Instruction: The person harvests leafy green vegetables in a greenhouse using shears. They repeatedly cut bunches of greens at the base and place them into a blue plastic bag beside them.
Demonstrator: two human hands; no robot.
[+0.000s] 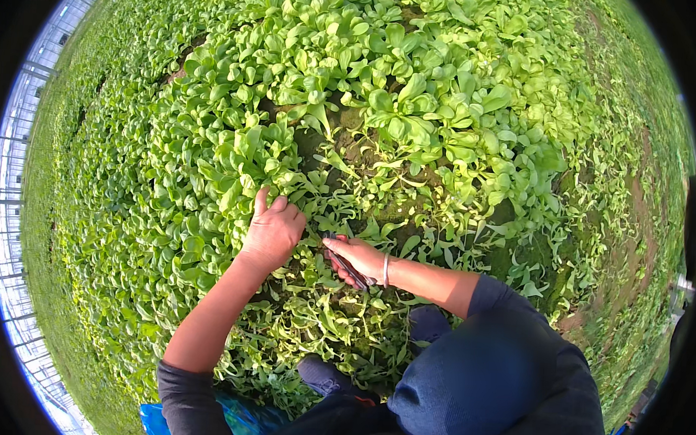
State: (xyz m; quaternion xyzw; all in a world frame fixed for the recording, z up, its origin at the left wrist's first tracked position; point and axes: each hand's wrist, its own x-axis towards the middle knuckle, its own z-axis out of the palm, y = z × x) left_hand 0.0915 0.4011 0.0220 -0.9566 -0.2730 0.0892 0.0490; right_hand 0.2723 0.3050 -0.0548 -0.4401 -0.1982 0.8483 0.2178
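My left hand (275, 231) reaches to the near edge of a dense clump of leafy greens (252, 156). Its fingers curl down among the leaves, and whether they pinch a stem is hidden. Close by on the right, my right hand (355, 261) is wrapped around a small red-and-black hand tool (352, 269). Its front end points up and left towards my left hand; I cannot make out a blade. Cut stems and loose leaves (321, 317) litter the soil just below both hands. A pale bracelet (386, 269) circles the right wrist.
Rounded leafy greens (118, 209) stand thick to the left and ahead. Bare soil (351, 134) shows between plants. Below are my shoe (322, 373), a blue plastic bag (249, 418) and a dark blue cap (463, 382). A greenhouse wall (9, 205) curves along the left rim.
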